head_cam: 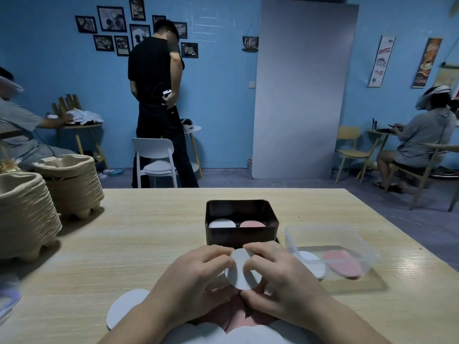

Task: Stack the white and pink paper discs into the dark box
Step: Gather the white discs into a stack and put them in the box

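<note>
**Item: white disc (240,270), in hand.** Held above the table (149,232) near its front edge, face tipped towards the wearer. Whether it is one sheet or several stuck together cannot be told.

**Left hand (196,276).** Fingers curled, tips pinching the disc's left rim.

**Right hand (280,276).** Thumb and curled fingers pinching the right rim.

**Dark box (238,235).** At 12 o'clock from the hands, just beyond them. Inside, a white stack (221,223) lies left and a pink stack (252,224) right, side by side.

**Clear tub (367,247).** At 2 o'clock, just beside the box; holds more white and pink discs.

**Loose discs (124,309).** From 6 to 8 o'clock, under and around the wrists, white and pink overlapping.

**Pulp trays (24,214).** Two piles at 10 o'clock, well apart from the work.

**Step, as judged:** carry this disc to the white stack. Advice: check the rim for a clinging second sheet, pass the disc to one hand, and level it. Lower it over the left half clear of the near wall, and centre it so that it does not lap onto the pink.
</note>
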Available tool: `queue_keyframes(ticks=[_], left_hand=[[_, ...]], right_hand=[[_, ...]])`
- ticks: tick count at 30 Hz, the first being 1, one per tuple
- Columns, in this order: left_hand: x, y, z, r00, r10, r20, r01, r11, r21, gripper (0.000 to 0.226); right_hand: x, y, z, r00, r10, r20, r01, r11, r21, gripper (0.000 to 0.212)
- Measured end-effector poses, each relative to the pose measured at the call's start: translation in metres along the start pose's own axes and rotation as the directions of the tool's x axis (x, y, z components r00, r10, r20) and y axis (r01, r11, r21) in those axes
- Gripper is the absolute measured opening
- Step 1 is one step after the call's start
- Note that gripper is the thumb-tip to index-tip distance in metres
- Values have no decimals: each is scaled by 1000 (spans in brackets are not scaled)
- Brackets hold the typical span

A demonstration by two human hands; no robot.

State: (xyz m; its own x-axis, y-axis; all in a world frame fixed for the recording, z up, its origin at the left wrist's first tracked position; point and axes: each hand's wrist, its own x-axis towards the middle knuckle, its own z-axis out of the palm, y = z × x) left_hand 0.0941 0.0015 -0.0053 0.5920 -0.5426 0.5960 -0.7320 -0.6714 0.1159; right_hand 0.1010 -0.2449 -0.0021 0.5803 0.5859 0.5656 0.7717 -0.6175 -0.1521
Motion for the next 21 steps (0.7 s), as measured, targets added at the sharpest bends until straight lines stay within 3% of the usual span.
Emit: queue_keyframes(ticks=[5,9,13,17,21], left_hand=[[-1,-2,-2,999,-32,21,33,999,-22,37],[0,-6,-16,997,-62,-50,61,998,-25,44],[14,-24,-30,990,-79,-118,90,991,94,34],[26,-45,-23,995,-81,-63,92,975,201,42],[16,-49,-9,993,-117,-16,117,965,234,49]], right_hand=[[8,-1,-4,1000,-22,8,22,1000,-10,30],[20,6,-16,1000,-30,-4,30,998,51,26],[43,22,-35,997,80,-16,-78,991,111,27],[83,37,-42,987,159,-35,-154,980,127,27],[120,47,-33,962,249,111,-257,964,65,29]])
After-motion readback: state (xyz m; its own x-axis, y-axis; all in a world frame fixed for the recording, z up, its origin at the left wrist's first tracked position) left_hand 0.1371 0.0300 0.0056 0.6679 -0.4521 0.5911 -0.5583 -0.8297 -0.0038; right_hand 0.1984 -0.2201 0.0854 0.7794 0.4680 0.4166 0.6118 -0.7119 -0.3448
